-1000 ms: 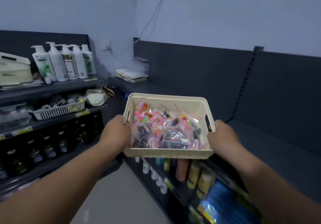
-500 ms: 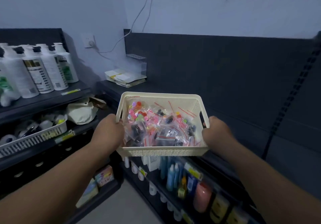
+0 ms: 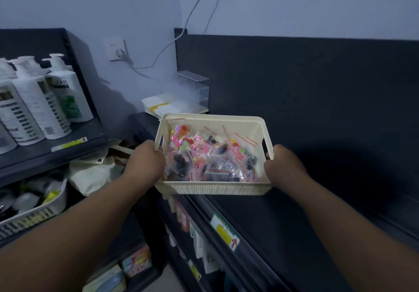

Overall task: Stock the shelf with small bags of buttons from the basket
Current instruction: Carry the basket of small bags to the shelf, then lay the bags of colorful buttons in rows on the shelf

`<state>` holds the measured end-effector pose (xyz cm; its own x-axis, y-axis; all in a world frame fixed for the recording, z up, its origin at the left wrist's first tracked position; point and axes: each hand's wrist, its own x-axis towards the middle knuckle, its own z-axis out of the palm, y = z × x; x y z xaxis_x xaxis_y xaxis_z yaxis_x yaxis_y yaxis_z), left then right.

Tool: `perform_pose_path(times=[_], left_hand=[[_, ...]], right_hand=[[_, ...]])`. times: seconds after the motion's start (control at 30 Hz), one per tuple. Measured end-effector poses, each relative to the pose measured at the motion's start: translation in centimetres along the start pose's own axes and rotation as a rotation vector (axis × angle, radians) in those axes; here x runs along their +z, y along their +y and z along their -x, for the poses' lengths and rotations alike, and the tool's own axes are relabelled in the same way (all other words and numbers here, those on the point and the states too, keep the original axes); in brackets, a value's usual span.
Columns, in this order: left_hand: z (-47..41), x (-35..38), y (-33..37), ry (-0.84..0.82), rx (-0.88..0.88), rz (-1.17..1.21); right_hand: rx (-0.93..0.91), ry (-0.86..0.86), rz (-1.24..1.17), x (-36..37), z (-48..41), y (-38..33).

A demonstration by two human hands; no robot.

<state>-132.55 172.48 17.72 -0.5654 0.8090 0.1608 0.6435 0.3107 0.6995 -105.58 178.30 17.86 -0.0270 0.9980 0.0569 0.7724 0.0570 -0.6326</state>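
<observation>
A person's left hand (image 3: 145, 162) and right hand (image 3: 283, 167) each grip 1 short end of a basket (image 3: 213, 188) of button bags (image 3: 204, 158), held crosswise over the shelf (image 3: 328, 189) edge. The shelf spreads ahead and right, nearer the right hand.

Dim room, with a bluish cast over everything I get. The pale wall (image 3: 294, 1) is plain and turns a corner ahead-left. A white socket (image 3: 115, 49) sits on it with a plug in. A grey cable (image 3: 192, 12) climbs from it out of the top of view.

Right of the corner, a dark back panel (image 3: 317, 87) stands above a dark top shelf (image 3: 294, 212). A yellow-green price label (image 3: 223, 231) is on its front edge. The lower tiers hold small goods too blurred to name.

On the left is a second dark shelving unit (image 3: 34, 158). White pump bottles (image 3: 61, 101) stand on its upper tier, with a white slotted tray (image 3: 45, 210) lower down.

In the corner, a clear plastic organiser (image 3: 195, 87) sits beside stacked papers (image 3: 163, 108). The pale strip at the bottom edge is probably floor (image 3: 169, 279).
</observation>
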Motion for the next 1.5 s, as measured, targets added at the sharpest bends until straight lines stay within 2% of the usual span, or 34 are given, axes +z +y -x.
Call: perform_pose_path(times=[0.47, 0.6, 0.67, 0.73, 0.77, 0.83, 0.9, 0.93, 0.97, 1.03, 1.13, 1.33, 1.5], left_hand=[[-21.3, 7.7, -1.4, -0.267, 0.129, -0.073], [-25.9, 8.6, -2.0, -0.502, 0.148, -0.181], [-27.8, 8.7, -2.1, -0.687, 0.162, -0.263], [-29.3, 8.8, -1.9, -0.801, 0.244, -0.432], [-29.9, 8.9, -1.6, -0.785, 0.334, -0.538], [-30.8, 9.3, -0.8, -0.558, 0.572, -0.689], [-31.5, 9.9, 0.1, -0.312, 0.744, -0.632], [-32.0, 10.7, 0.6, -0.250, 0.832, -0.566], [-32.6, 11.6, 1.0, -0.247, 0.919, -0.507], [-33.5, 13.7, 1.8, -0.363, 1.055, -0.435], [-34.3, 16.3, 2.9, -0.512, 1.131, -0.431], [-34.5, 18.1, 3.4, -0.602, 1.068, -0.423], [-34.9, 17.4, 2.3, -0.592, 1.004, -0.414]], right_hand=[[0.229, 0.046, 0.005, 8.3, -13.4, -2.8], [0.317, 0.058, 0.066, 9.7, -17.2, -3.8], [0.365, 0.072, 0.021, 10.4, -18.7, -3.7], [0.411, 0.092, -0.051, 11.2, -19.5, -3.4], [0.423, 0.106, -0.081, 11.6, -19.7, -3.4], [0.429, 0.144, -0.144, 12.1, -19.7, -3.6], [0.435, 0.200, -0.157, 12.3, -19.5, -4.3], [0.445, 0.234, -0.125, 12.5, -19.2, -4.6], [0.461, 0.269, -0.080, 12.8, -18.8, -4.9], [0.496, 0.332, 0.004, 13.7, -17.8, -5.5], [0.552, 0.435, -0.001, 15.4, -15.7, -6.2], [0.607, 0.529, -0.291, 19.2, -14.6, -7.1], [0.574, 0.467, -0.179, 17.6, -17.1, -6.5]])
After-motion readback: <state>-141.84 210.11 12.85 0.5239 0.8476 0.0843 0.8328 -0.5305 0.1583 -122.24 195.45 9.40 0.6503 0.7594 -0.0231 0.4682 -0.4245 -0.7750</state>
